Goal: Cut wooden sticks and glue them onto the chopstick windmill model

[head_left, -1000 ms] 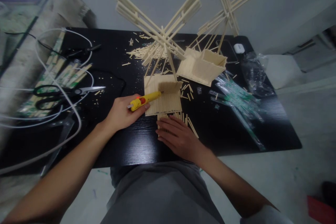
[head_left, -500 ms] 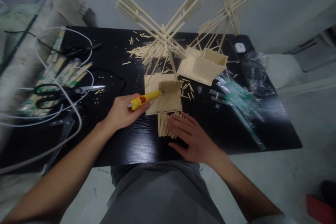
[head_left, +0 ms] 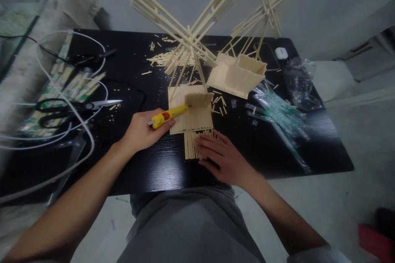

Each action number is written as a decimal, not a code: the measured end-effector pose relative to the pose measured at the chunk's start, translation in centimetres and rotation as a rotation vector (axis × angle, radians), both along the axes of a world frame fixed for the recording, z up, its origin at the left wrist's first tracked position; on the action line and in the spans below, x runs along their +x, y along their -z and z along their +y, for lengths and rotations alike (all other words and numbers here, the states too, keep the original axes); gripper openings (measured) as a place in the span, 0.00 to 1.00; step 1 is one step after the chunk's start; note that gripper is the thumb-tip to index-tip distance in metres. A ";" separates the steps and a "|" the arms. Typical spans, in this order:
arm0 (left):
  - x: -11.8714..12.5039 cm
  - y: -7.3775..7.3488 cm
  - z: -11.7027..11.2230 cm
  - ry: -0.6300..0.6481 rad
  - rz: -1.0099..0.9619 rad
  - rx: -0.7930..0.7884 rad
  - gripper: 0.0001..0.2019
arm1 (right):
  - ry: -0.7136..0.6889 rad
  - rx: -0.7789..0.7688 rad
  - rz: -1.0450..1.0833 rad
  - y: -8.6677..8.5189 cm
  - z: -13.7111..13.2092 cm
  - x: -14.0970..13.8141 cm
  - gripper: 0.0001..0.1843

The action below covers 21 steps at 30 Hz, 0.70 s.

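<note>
My left hand (head_left: 145,130) is closed around a yellow hot glue gun (head_left: 170,116). The gun's nozzle points right, over the flat stick base of a windmill model (head_left: 180,117), beside a small upright stick wall (head_left: 199,100). Four-armed sails (head_left: 190,41) rise on thin legs behind that base. Just in front of the base, a row of loose wooden sticks (head_left: 190,146) lies side by side on the table. My right hand (head_left: 224,156) rests on the right part of this row, fingers stretched out and a little apart, partly covering the sticks.
A second windmill model (head_left: 237,74) stands at the back right. Plastic wrappers (head_left: 277,111) lie on the right of the black table (head_left: 148,172). Scissors (head_left: 80,107), wrapped sticks (head_left: 61,78) and a looping white cable (head_left: 83,119) occupy the left. Cut stick pieces (head_left: 163,59) are heaped behind.
The whole view has shifted slightly. Both hands, the glue gun and the sticks keep nearly the same places relative to each other; my right thumb sits a little closer to its fingers.
</note>
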<state>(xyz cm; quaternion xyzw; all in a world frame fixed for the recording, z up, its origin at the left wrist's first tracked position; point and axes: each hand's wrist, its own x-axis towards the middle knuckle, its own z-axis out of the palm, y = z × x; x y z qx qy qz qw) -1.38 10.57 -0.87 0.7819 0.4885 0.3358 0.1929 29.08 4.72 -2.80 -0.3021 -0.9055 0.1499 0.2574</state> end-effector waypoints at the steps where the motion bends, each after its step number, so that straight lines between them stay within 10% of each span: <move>1: 0.0 -0.1 0.0 -0.001 -0.004 -0.004 0.15 | -0.001 0.003 0.004 0.1 0.0 0.0 0.16; 21: 0.1 0.0 0.0 -0.010 0.001 -0.013 0.15 | 0.020 0.054 0.019 0.3 0.2 -0.8 0.13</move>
